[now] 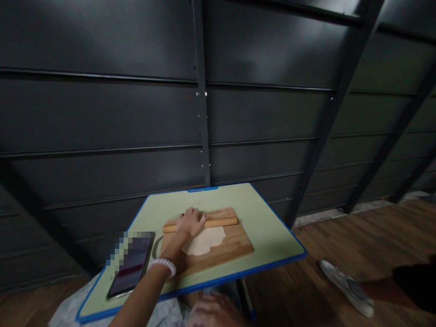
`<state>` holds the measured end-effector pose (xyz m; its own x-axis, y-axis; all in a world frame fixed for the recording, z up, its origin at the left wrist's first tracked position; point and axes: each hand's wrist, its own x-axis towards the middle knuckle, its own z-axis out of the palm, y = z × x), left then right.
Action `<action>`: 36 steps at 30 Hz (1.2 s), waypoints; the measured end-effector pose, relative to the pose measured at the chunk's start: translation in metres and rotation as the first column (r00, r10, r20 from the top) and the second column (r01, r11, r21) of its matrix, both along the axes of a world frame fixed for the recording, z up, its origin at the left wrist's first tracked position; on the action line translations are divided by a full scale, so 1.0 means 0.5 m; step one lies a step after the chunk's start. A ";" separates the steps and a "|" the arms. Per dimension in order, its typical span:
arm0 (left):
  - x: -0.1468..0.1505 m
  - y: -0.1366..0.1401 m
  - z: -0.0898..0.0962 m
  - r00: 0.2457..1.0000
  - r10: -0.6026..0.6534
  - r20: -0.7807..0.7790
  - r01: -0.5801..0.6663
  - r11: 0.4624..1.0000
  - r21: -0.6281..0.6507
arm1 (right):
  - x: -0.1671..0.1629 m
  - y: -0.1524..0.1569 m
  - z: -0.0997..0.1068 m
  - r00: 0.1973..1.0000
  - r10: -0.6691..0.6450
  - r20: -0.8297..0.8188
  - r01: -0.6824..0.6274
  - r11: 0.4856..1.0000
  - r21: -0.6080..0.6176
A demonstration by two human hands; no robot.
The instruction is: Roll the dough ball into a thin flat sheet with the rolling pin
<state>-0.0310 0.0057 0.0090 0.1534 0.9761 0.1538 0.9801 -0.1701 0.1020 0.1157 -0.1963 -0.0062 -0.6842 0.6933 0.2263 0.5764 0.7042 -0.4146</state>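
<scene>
My left hand (pixel 191 222) lies across a wooden rolling pin (pixel 221 222), its fingers bent over the far side. Beneath the pin, a thin, pale sheet of rolled dough (pixel 206 240) with an uneven outline spreads over a wooden cutting board (pixel 238 243). The board has a metal loop handle at its left end, partly behind my wrist. Low in the view, under the table's near edge, my right hand (pixel 213 311) is smeared by motion; its fingers cannot be made out, and it is apart from the board.
A small pale-green folding table (pixel 272 236) with a blue rim carries the board. On its left lies a dark-screened tablet or phone (pixel 134 263), partly pixelated. A dark metal-panelled wall (pixel 259 113) stands behind. At the right, another person's shoe (pixel 345 286) rests on the wooden floor (pixel 384 240).
</scene>
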 end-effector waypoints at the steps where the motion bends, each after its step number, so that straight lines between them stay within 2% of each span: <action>1: 0.000 0.009 0.000 1.000 -0.005 -0.011 0.005 1.000 -0.010 | 0.004 0.048 0.018 0.999 -0.035 -0.028 0.035 0.999 0.015; 4: 0.000 0.032 0.002 0.998 -0.052 -0.032 0.050 0.996 -0.069 | 0.021 0.199 0.068 0.952 -0.210 -0.221 0.236 0.967 0.098; 5: 0.000 0.037 0.004 0.997 -0.068 -0.037 0.065 0.994 -0.088 | 0.026 0.246 0.079 0.940 -0.246 -0.238 0.282 0.951 0.129; 6: 0.000 0.042 0.004 0.996 -0.085 -0.042 0.080 0.991 -0.108 | 0.031 0.288 0.083 0.932 -0.297 -0.208 0.330 0.932 0.147; 8: -0.001 0.051 0.004 0.993 -0.109 -0.049 0.101 0.985 -0.143 | 0.036 0.355 0.077 0.902 -0.430 -0.048 0.431 0.885 0.176; 11: -0.003 0.067 -0.002 0.989 -0.147 -0.034 0.140 0.978 -0.155 | 0.032 0.406 0.048 0.853 -0.498 0.155 0.454 0.856 0.248; 15: -0.006 0.093 -0.013 0.983 -0.185 0.018 0.186 0.974 -0.129 | 0.019 0.426 0.026 0.840 -0.504 0.201 0.436 0.847 0.303; 20: -0.001 0.106 -0.007 0.991 -0.123 0.049 0.127 0.987 -0.095 | 0.015 0.449 0.027 0.814 -0.528 0.242 0.479 0.846 0.233; 24: 0.003 0.089 -0.001 0.995 -0.099 -0.008 0.098 0.994 -0.041 | 0.015 0.452 0.023 0.795 -0.563 0.227 0.522 0.825 0.219; 27: 0.000 0.070 -0.005 0.991 -0.120 -0.053 0.120 0.993 -0.005 | 0.016 0.436 0.022 0.804 -0.555 0.214 0.510 0.828 0.232; 32: -0.004 0.039 -0.010 0.983 -0.178 -0.038 0.179 0.983 0.035 | 0.026 0.388 0.021 0.857 -0.495 0.145 0.443 0.850 0.286; 36: -0.002 0.015 -0.005 0.981 -0.188 -0.042 0.189 0.982 0.005 | 0.032 0.330 0.016 0.865 -0.491 0.104 0.439 0.840 0.319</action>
